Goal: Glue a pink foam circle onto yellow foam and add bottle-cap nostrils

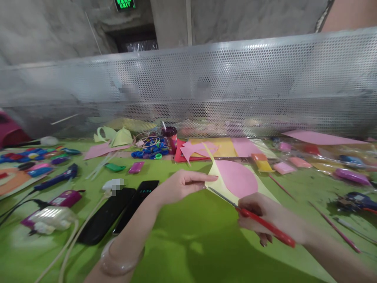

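My left hand pinches the left edge of a pale yellow paper sheet between thumb and fingers, holding it above the green table. A round pink paper piece lies against the yellow sheet. A thin cut strip of yellow curls up at the sheet's top left. In my right hand is a pair of scissors with red handles. Their grey blades point left along the sheet's lower edge, close to my left fingertips. Part of the sheet is hidden behind my right hand.
Two black phones lie left of my left forearm, beside a white cable and plug. A lidded cup with a straw stands at the back. Coloured clay packets are on the right. A perforated metal panel borders the table.
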A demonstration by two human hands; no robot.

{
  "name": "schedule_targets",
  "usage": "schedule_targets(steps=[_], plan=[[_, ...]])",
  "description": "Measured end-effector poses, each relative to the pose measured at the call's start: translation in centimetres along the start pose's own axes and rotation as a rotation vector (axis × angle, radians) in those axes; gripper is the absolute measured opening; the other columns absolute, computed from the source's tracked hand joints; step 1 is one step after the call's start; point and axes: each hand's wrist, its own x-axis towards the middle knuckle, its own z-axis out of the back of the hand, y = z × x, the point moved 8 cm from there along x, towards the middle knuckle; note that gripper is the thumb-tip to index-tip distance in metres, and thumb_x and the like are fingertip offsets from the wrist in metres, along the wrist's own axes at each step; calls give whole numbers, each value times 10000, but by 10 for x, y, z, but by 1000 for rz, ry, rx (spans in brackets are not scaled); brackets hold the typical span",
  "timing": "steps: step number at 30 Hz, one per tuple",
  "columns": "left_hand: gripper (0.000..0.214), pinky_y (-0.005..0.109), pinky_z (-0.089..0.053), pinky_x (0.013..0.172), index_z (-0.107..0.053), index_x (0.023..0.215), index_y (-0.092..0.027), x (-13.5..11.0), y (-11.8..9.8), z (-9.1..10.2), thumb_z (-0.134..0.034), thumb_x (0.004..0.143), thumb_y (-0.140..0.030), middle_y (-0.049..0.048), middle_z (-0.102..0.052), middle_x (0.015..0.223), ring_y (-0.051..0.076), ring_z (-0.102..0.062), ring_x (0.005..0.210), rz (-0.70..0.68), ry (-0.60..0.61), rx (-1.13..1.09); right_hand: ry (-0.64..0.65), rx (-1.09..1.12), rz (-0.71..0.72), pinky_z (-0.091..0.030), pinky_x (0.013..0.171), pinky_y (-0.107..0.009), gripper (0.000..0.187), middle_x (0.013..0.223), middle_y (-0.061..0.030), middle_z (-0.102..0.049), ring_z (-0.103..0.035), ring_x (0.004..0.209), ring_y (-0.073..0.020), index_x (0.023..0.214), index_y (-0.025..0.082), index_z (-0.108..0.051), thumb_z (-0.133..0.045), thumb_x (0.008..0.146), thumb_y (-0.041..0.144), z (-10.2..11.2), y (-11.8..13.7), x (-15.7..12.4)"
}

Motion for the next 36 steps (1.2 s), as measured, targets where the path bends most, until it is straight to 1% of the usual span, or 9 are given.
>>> schedule_targets(steps=[5,8,14,18,22,25,28,31,36], plan=[[334,335,-427,973,-639,1123,-248,0,0,-1,-570,799,-205,26,-624,1195,191,-580,1090,16,-9,-81,1,-1,5,-394,395,-176,246,486,63,-419,-515,407,-81,617,179,-438,-526,772,348,-1,-4,2],[355,343,-444,961,-636,1124,-250,0,3,-4,-597,776,-194,25,-632,1182,187,-597,1059,34,-1,-160,6,-2,6,-396,395,-172,233,490,61,-424,-515,405,-77,615,176,-441,-515,777,326,-1,-4,3],[361,347,-464,933,-637,1123,-242,-1,8,-10,-604,769,-183,39,-673,1103,177,-629,984,67,45,-210,28,7,17,-387,381,-163,238,540,45,-456,-527,417,-75,620,168,-452,-537,768,334,-2,-1,3],[383,337,-468,921,-619,1152,-245,-3,9,-11,-613,772,-198,44,-694,1045,169,-637,959,91,81,-237,21,0,-6,-383,371,-157,236,531,43,-463,-519,405,-70,618,166,-465,-541,766,335,-1,-1,1],[352,348,-470,916,-630,1137,-242,-3,9,-10,-610,786,-254,48,-691,1046,172,-634,949,99,43,-216,45,-1,-40,-379,357,-160,283,474,45,-475,-506,370,-72,609,176,-462,-545,770,393,0,2,-2],[340,357,-464,927,-634,1132,-237,-2,9,-10,-594,794,-242,47,-689,1048,175,-630,957,90,12,-223,70,27,-70,-377,350,-163,302,434,49,-472,-502,352,-77,590,178,-472,-567,753,414,-1,4,-3],[346,366,-453,949,-625,1144,-234,-1,8,-13,-571,803,-218,49,-674,1091,177,-626,985,67,19,-258,50,34,-83,-363,340,-160,304,413,52,-466,-483,332,-69,574,178,-476,-583,742,407,1,6,-3],[345,365,-451,956,-624,1146,-233,-1,8,-13,-553,810,-199,56,-652,1143,182,-622,1011,49,24,-283,39,40,-58,-350,329,-160,300,407,54,-461,-479,327,-70,567,182,-462,-579,744,394,-1,5,-2],[350,366,-464,942,-624,1146,-228,-1,8,-13,-564,804,-189,61,-668,1111,181,-634,988,47,22,-300,22,78,-52,-332,315,-168,293,401,57,-465,-484,322,-80,596,186,-463,-568,756,408,-4,0,0]])
